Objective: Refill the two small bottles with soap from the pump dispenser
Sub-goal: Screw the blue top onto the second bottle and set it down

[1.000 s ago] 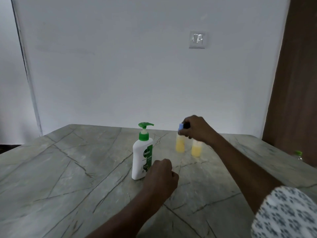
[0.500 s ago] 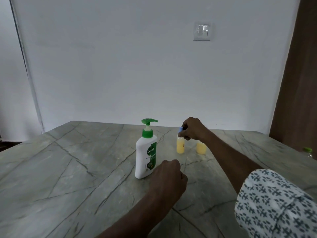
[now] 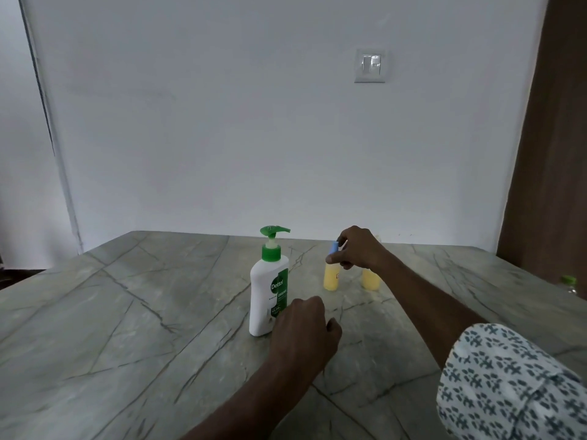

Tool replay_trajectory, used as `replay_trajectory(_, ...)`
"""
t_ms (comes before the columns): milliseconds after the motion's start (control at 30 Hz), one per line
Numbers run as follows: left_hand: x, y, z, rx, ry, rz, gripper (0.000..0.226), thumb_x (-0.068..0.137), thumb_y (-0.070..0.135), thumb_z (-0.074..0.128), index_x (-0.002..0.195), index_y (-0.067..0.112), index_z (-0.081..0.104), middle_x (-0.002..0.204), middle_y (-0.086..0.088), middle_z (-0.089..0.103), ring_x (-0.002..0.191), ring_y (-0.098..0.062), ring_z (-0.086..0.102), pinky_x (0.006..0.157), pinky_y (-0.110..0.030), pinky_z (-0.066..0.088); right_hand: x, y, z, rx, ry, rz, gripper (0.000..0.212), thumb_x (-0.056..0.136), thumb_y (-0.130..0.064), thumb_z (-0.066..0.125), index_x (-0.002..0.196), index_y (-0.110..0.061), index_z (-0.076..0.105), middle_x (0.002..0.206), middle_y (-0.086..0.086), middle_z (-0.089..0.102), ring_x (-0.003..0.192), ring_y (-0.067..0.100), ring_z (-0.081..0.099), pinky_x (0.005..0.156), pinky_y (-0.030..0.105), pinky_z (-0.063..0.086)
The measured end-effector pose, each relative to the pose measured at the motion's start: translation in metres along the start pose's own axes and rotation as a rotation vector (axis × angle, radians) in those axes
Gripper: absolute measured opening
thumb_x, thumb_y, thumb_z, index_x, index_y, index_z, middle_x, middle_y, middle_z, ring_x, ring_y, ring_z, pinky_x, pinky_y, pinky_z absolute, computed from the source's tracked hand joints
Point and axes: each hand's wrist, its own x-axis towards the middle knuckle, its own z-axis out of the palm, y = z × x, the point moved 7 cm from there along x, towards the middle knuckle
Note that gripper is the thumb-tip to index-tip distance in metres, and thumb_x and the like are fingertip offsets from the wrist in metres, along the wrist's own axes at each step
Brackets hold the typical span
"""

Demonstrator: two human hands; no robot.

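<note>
A white pump dispenser [image 3: 269, 290] with a green pump head stands upright on the marbled table [image 3: 127, 312]. Right of it stand two small bottles holding yellow soap, the left small bottle [image 3: 331, 277] and the right small bottle [image 3: 370, 279]. My right hand [image 3: 359, 249] is over the left bottle's top and pinches its blue cap [image 3: 333, 247], which sits tilted between the fingers. The right bottle's top is hidden behind my wrist. My left hand [image 3: 305, 335] is curled in a loose fist just in front of the dispenser's base and holds nothing.
A bottle with a green cap [image 3: 570, 282] shows at the right edge beyond the table. A white wall with a light switch [image 3: 371, 65] stands behind the table, a brown wooden panel [image 3: 559, 138] at the right.
My right hand has stayed on the blue cap, which now looks tilted and lifted off the left bottle's neck. My left hand barely moved. The camera shifted slightly.
</note>
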Motion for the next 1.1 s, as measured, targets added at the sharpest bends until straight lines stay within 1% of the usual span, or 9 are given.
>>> replay_trajectory(100, 0.001, 0.005, -0.017, -0.036, 0.168, 0.011, 0.026, 0.091, 0.046, 0.053, 0.096, 0.021, 0.057, 0.08, 0.011, 0.058, 0.073, -0.006, 0.06, 0.069, -0.022, 0.053, -0.014, -0.004, -0.018, 0.025, 0.096, -0.012, 0.036, 0.076, -0.031, 0.082, 0.087, -0.003, 0.061, 0.073, 0.017, 0.072, 0.051, 0.017, 0.066, 0.059, 0.029, 0.055)
replay_trajectory(200, -0.004, 0.006, -0.053, -0.176, 0.487, 0.04, 0.018, 0.086, 0.034, 0.064, 0.081, 0.02, 0.054, 0.068, 0.01, 0.056, 0.06, -0.006, 0.055, 0.057, -0.027, 0.054, -0.038, 0.001, -0.055, 0.108, 0.352, -0.045, 0.022, 0.086, -0.02, 0.069, 0.077, 0.0, 0.065, 0.066, 0.015, 0.07, 0.049, 0.021, 0.067, 0.051, 0.03, 0.054)
replay_trajectory(267, -0.013, 0.0, -0.084, -0.201, 0.752, 0.035, 0.017, 0.081, 0.026, 0.067, 0.084, 0.017, 0.053, 0.074, 0.005, 0.054, 0.066, -0.012, 0.051, 0.059, -0.03, 0.05, -0.056, 0.014, -0.076, 0.112, 0.491, -0.037, 0.019, 0.085, -0.016, 0.063, 0.072, -0.003, 0.065, 0.061, 0.01, 0.069, 0.047, 0.02, 0.066, 0.054, 0.03, 0.054)
replay_trajectory(333, -0.018, -0.017, -0.107, -0.235, 0.852, -0.11, 0.033, 0.076, 0.024, 0.07, 0.101, 0.009, 0.053, 0.092, -0.004, 0.053, 0.086, -0.019, 0.05, 0.074, -0.032, 0.045, -0.074, 0.031, -0.086, 0.115, 0.553, 0.01, 0.018, 0.084, -0.015, 0.061, 0.069, -0.006, 0.065, 0.058, 0.007, 0.068, 0.048, 0.019, 0.066, 0.057, 0.031, 0.055)
replay_trajectory(433, -0.007, -0.063, -0.091, -0.316, 0.449, -0.502, 0.082, 0.069, 0.037, 0.079, 0.133, 0.006, 0.037, 0.128, -0.016, 0.041, 0.119, -0.033, 0.041, 0.098, -0.045, 0.041, -0.096, 0.056, -0.083, 0.139, 0.607, 0.082, 0.017, 0.083, -0.013, 0.061, 0.067, -0.008, 0.065, 0.057, 0.005, 0.068, 0.051, 0.019, 0.067, 0.056, 0.028, 0.052)
replay_trajectory(533, -0.011, -0.073, -0.06, -0.447, 0.134, -0.522, 0.085, 0.063, 0.029, 0.087, 0.13, 0.005, 0.04, 0.124, -0.015, 0.049, 0.109, -0.029, 0.052, 0.087, -0.043, 0.052, -0.106, 0.076, -0.068, 0.14, 0.631, 0.097, 0.017, 0.085, -0.014, 0.063, 0.069, -0.01, 0.066, 0.058, 0.002, 0.066, 0.052, 0.015, 0.063, 0.051, 0.024, 0.046)
replay_trajectory(633, -0.011, -0.073, -0.051, -0.502, 0.144, -0.484, 0.065, 0.062, 0.018, 0.088, 0.113, 0.008, 0.05, 0.109, -0.009, 0.062, 0.091, -0.023, 0.059, 0.068, -0.033, 0.051, -0.105, 0.08, -0.046, 0.041, 0.537, 0.043, 0.018, 0.088, -0.014, 0.063, 0.071, -0.01, 0.062, 0.06, 0.002, 0.063, 0.052, 0.011, 0.056, 0.048, 0.019, 0.038)
replay_trajectory(900, 0.003, -0.087, -0.042, -0.53, 0.189, -0.463, 0.054, 0.064, 0.006, 0.084, 0.113, 0.006, 0.062, 0.106, -0.009, 0.069, 0.087, -0.023, 0.063, 0.079, -0.035, 0.052, -0.106, 0.088, -0.025, -0.026, 0.428, 0.006, 0.01, 0.086, -0.014, 0.069, 0.08, -0.006, 0.067, 0.07, 0.005, 0.067, 0.058, 0.011, 0.056, 0.053, 0.017, 0.041)
replay_trajectory(1100, 0.038, -0.095, -0.047, -0.615, 0.129, -0.414, 0.047, 0.065, 0.001, 0.082, 0.108, 0.006, 0.064, 0.103, -0.01, 0.07, 0.089, -0.025, 0.067, 0.08, -0.038, 0.054, -0.104, 0.093, -0.025, -0.011, 0.434, 0.014, 0.009, 0.086, -0.013, 0.069, 0.08, -0.007, 0.067, 0.071, 0.006, 0.069, 0.063, 0.016, 0.063, 0.06, 0.027, 0.05)
